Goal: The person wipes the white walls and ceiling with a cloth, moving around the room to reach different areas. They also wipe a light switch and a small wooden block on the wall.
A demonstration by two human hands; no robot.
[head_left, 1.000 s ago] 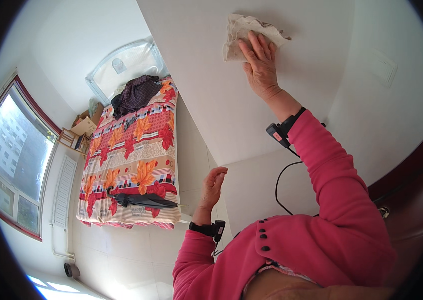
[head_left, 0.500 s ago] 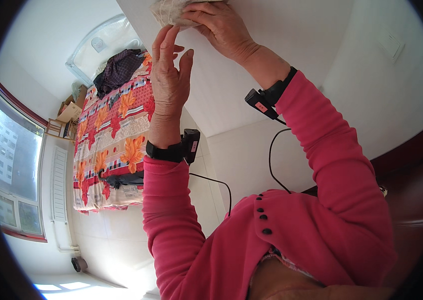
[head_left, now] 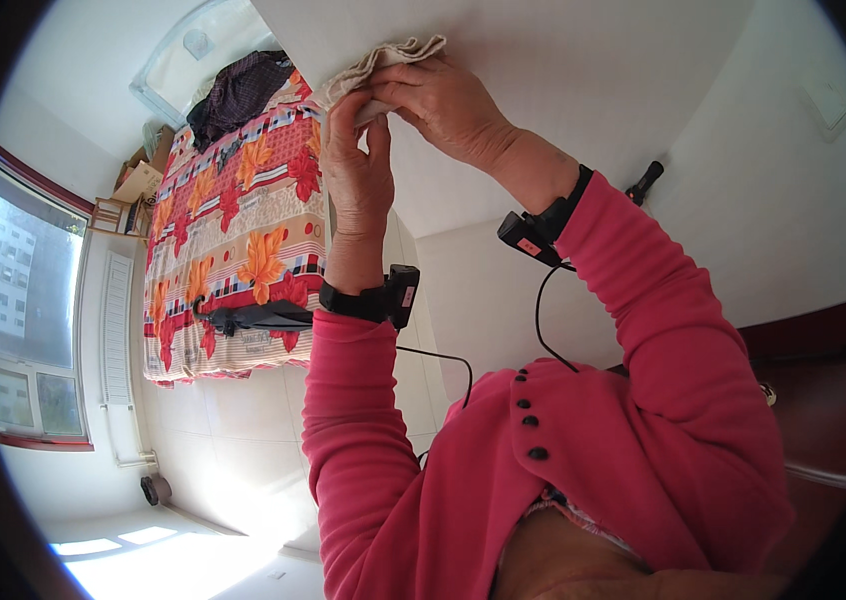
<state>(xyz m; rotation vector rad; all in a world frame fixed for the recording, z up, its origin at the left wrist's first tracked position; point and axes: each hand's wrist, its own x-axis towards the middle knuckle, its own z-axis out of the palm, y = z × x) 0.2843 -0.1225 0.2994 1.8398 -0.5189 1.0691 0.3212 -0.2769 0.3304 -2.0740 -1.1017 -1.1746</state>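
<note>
A cream-coloured cloth (head_left: 375, 68), bunched with a wavy folded edge, is up at the top of the view, against or just over a pale smooth surface (head_left: 543, 60). My right hand (head_left: 455, 112) grips it from the right, with the fingers bent into its folds. From below left, my left hand (head_left: 357, 165) has its fingertips and thumb closed on the cloth's lower left part. Some fingertips of both hands are hidden by the cloth. Black bands with small boxes sit on both wrists.
On the left stands a bed (head_left: 243, 230) with a leaf-patterned cover, bearing a dark garment (head_left: 236, 95) and a black folded umbrella (head_left: 261, 317). A window (head_left: 28, 300) and a radiator (head_left: 115, 330) line the far left. A black-handled object (head_left: 646, 183) shows beyond my right forearm.
The cloth has come lower into view and its edge has lifted. My left hand, open with fingers stretched before, has moved right and closed on the cloth. The right hand still holds it.
</note>
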